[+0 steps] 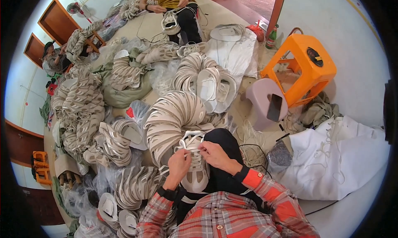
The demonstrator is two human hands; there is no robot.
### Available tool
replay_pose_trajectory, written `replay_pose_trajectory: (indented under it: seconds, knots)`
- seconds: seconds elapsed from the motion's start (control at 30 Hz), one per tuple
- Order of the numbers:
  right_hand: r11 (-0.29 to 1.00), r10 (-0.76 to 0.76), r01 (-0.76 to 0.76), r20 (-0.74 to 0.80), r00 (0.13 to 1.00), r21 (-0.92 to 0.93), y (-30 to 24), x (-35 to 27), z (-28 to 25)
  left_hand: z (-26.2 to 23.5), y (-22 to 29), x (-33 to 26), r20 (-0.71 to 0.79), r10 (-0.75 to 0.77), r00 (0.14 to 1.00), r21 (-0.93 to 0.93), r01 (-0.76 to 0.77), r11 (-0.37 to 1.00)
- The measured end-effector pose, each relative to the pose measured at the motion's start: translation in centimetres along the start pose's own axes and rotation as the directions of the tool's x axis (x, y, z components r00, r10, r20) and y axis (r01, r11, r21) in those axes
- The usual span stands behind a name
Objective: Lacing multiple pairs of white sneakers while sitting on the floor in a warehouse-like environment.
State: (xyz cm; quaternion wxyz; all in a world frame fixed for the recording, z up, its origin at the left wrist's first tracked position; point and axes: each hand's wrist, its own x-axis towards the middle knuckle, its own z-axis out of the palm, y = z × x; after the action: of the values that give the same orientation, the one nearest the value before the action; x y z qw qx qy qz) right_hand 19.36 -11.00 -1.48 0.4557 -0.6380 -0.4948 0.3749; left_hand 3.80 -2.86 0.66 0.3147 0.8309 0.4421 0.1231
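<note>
A beige shoe upper lies over my lap, its toe toward me and its collar away. White lace crosses its middle. My left hand is closed at the left edge of the lacing, fingertips pinching the shoelace. From the right, my right hand pinches the same lace near the upper eyelets. The exact grip of the fingertips is too small to make out. Just beyond my hands curves a stack of nested beige shoe uppers, its near end close to my left hand.
More stacked uppers crowd the floor at left. An orange stool stands at right beside a low mauve stool carrying a phone. A white sack lies at far right. Another person's hands hold an upper at the top.
</note>
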Motion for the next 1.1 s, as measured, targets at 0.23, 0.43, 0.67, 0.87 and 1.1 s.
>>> replay_pose_trajectory:
  seconds: [0.23, 0.43, 0.67, 0.87, 1.1]
  knots:
    - [0.929, -0.161, 0.186, 0.102, 0.982, -0.319, -0.7, 1.2, 1.0, -0.3, -0.5, 1.0, 0.107, 0.040, 0.993, 0.011, -0.041, 0.999]
    - [0.852, -0.199, 0.280, 0.220, 0.955, -0.442, -2.0, 2.3, -1.0, -1.5, -0.2, 0.5, 0.018, 0.042, 0.999, 0.068, -0.043, 0.997]
    - [0.888, 0.173, -0.299, -0.349, 0.921, -0.348, 5.8, -8.9, -23.8, -8.2, 0.7, 1.3, 0.578, 0.003, 0.816, -0.342, 0.239, 0.909]
    - [0.786, 0.152, -0.019, 0.164, 0.975, -0.618, 4.6, -7.6, -14.4, -8.6, 0.5, -0.3, 0.225, 0.444, 0.867, -0.843, -0.055, 0.534]
    - [0.869, 0.493, -0.434, 0.462, 0.737, -0.236, -2.3, 3.0, -5.9, -10.7, -0.1, -1.1, 0.425, 0.075, 0.902, -0.597, 0.217, 0.773]
